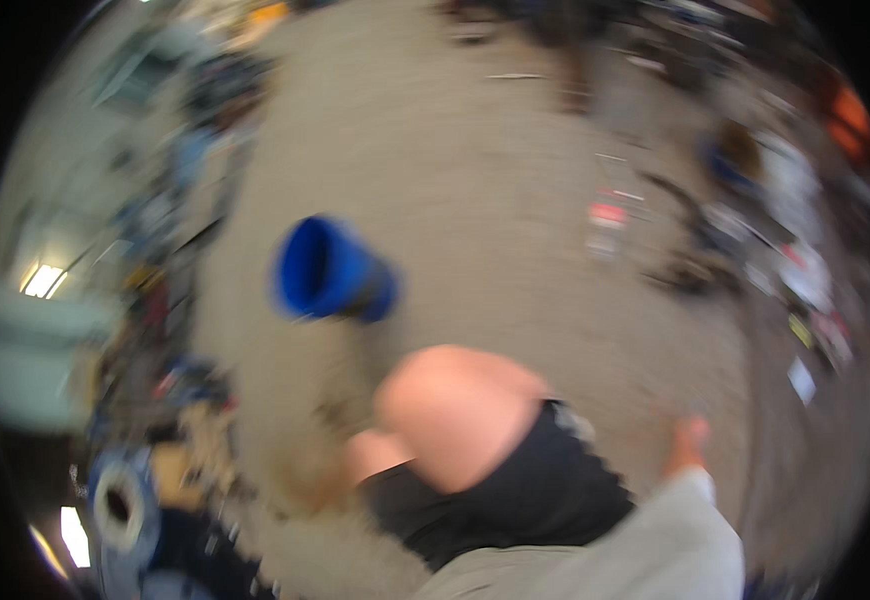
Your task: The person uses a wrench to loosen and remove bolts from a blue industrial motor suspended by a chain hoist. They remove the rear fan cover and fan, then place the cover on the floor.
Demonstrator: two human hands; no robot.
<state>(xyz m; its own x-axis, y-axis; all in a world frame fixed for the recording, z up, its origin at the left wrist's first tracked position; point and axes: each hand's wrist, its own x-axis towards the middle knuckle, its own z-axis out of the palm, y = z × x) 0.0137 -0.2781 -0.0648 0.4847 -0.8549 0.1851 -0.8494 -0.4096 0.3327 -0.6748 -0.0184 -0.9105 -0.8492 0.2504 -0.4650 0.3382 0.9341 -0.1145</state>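
My right hand (693, 432) hangs low at the right, below a light grey sleeve (690, 520). Motion smears its fingers, so whether it holds anything does not show. No left hand can be made out in the picture. Ahead of my bent knees (460, 405), a blue bucket-like container (355, 275) appears tipped on the floor (485, 220), its round mouth facing left. Both are well apart from each other, the hand being to the right of my dark shorts (525, 490).
Blurred clutter lines both sides. At the right are white bags or sheets (795, 265), a dark tangled pile (695, 270) and a small red-and-white object (607, 222). A round blue-grey drum or spool (123, 505) stands at the lower left.
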